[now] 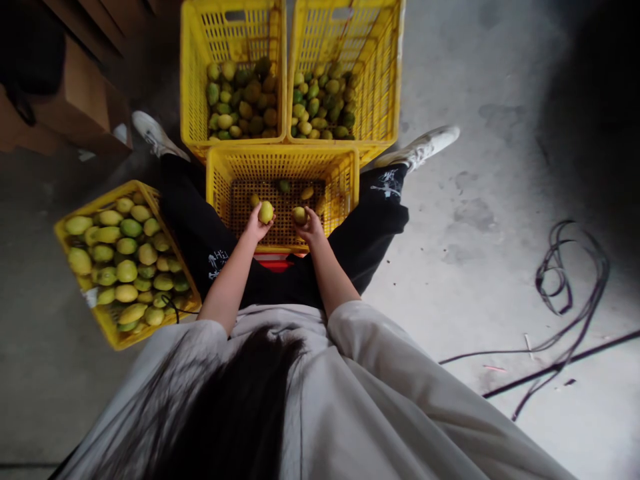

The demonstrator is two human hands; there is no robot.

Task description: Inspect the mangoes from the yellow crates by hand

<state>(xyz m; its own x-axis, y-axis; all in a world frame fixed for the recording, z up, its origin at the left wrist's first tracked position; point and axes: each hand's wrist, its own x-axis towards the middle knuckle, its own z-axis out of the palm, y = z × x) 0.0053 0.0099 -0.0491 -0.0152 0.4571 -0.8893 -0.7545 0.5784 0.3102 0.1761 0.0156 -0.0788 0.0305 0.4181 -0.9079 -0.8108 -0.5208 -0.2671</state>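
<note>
My left hand (258, 224) is closed around a yellow-green lemon (266, 212). In my right hand (311, 228) is another, duller lemon (299, 215), gripped by the fingers. Both hands are over the near yellow crate (283, 155), which stands between my legs. A few loose fruits lie on that crate's slatted bottom, among them a dark green one (284, 186) and a yellowish one (307, 193). My hands are apart, and each covers part of the fruit it holds.
Two taller yellow crates, left (195, 80) and right (385, 80), hold piles of green and yellow lemons. At my left, a crate (111, 333) is full of lemons. Cables (555, 280) lie on the floor at right; cardboard boxes (75, 100) stand at upper left.
</note>
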